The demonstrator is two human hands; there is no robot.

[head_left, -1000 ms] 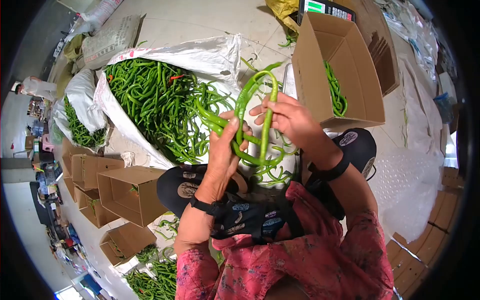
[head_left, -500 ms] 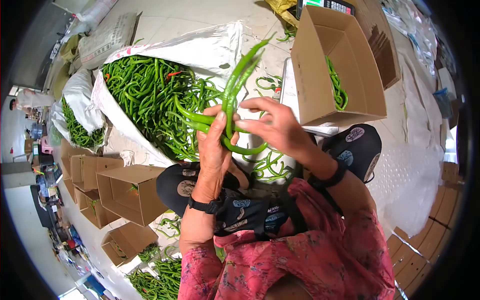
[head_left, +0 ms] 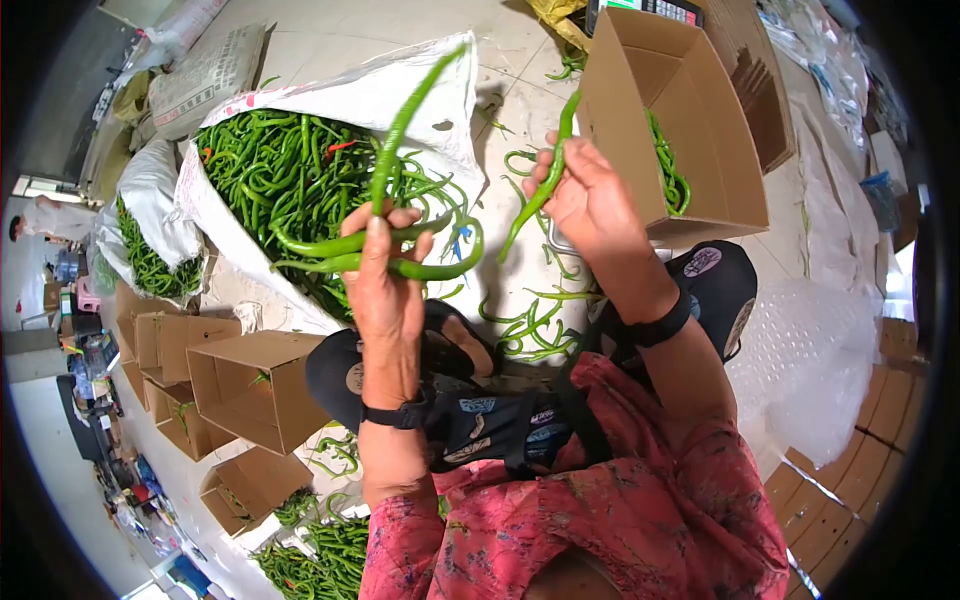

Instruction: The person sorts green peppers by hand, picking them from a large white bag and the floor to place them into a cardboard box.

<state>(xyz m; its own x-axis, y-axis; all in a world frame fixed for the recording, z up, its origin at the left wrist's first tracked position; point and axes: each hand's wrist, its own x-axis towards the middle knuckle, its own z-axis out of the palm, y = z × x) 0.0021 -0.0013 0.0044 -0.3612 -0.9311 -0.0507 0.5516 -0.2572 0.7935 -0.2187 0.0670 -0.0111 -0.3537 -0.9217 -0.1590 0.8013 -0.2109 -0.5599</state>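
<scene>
My left hand (head_left: 385, 270) is closed round a few long green chili peppers (head_left: 400, 130); one points up and away, others lie crosswise and one curls to the right. In my right hand (head_left: 590, 195) a single slender green chili pepper (head_left: 545, 185) is pinched between thumb and fingers, slanting down to the left. Beyond my left hand lies an open white sack (head_left: 430, 85) full of green chili peppers (head_left: 290, 180), with a red one among them. To the right of my right hand stands a cardboard box (head_left: 620, 130) with some green peppers (head_left: 668, 165) inside.
Several cardboard boxes (head_left: 250, 350) stand at the left. A second pepper sack (head_left: 165, 200) lies behind them. Loose peppers (head_left: 535, 325) are scattered on the floor between my knees. A scale (head_left: 670, 12) shows at the top; bubble wrap (head_left: 810, 350) lies at the right.
My hands have moved apart. My right hand has drawn one chili pepper away to the right, while my left hand has shifted left with the others.
</scene>
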